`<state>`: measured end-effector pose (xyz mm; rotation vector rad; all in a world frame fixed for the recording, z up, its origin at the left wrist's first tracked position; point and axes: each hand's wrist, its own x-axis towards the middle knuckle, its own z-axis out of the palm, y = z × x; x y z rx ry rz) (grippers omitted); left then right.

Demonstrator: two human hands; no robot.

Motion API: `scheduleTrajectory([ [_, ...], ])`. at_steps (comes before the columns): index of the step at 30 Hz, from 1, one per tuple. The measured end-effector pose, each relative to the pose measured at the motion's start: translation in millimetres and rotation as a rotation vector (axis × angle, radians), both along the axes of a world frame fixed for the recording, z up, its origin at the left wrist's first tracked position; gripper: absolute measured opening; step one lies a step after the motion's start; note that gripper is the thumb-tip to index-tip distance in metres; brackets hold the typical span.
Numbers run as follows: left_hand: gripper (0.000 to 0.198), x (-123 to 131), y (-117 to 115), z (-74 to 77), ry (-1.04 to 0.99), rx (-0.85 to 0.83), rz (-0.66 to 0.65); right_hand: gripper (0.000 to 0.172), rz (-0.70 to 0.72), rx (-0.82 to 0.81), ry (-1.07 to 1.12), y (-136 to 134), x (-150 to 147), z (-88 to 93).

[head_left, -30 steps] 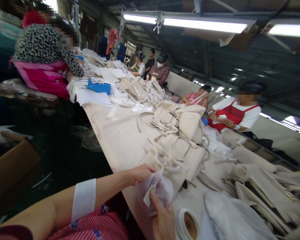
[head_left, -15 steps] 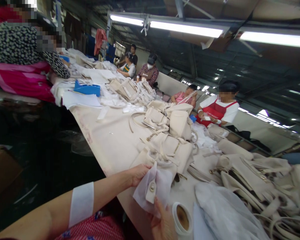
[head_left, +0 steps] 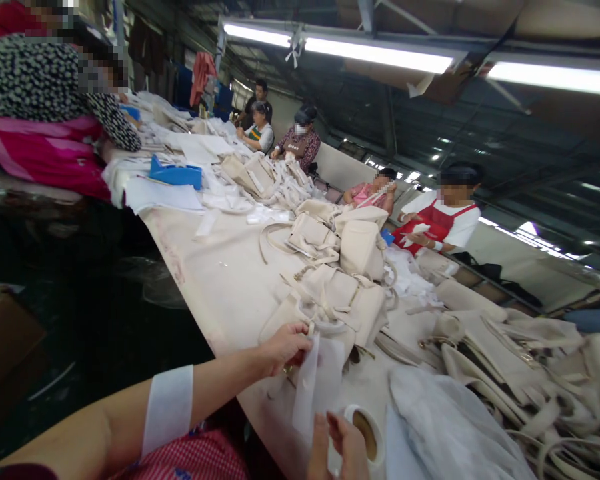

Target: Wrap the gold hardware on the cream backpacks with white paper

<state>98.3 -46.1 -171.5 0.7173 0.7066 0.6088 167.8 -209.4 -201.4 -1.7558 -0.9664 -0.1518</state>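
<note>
My left hand [head_left: 286, 345] pinches the top of a thin white sheet [head_left: 319, 383] that hangs down over the near edge of the long cream table [head_left: 230, 280]. Something small shows under that hand, too hidden to name. My right hand [head_left: 341, 445] is low in the view, fingers pinched on the sheet's lower edge. A roll of white tape [head_left: 366, 435] lies right beside my right hand. A heap of cream handbags [head_left: 340, 300] sits just behind the sheet.
More cream bags and straps [head_left: 510, 373] and white wrapping [head_left: 445, 427] pile up on the right. A blue box [head_left: 176, 175] and papers lie further up the table. Several people work along both sides, one in a red apron [head_left: 445, 223] opposite. A cardboard box [head_left: 5, 340] stands at the left.
The sheet, which wrapped a cream tab with a snap, now hangs folded and narrow; the tab is out of sight. My right hand has dropped lower and moved slightly right.
</note>
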Motion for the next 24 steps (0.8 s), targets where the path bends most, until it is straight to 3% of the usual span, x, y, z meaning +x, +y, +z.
scheduleTrajectory([
  [3,0.033,-2,-4,4.4,0.013,0.027,-0.005,0.051,0.035,-0.173,-0.091,16,-5,17.1],
  [7,0.031,-6,-3,7.3,0.022,0.036,-0.009,0.04,0.17,-0.381,0.188,36,9,22.2],
  [10,0.029,-7,1,4.8,0.013,0.035,-0.022,0.041,0.249,-0.402,0.401,42,21,18.3],
  [13,0.029,-8,4,-0.3,0.003,0.042,-0.055,0.045,0.211,-0.407,0.503,43,23,15.7],
  [24,0.019,-45,-6,-0.2,0.16,0.172,-0.276,0.042,0.204,-0.368,0.565,47,15,19.7],
])
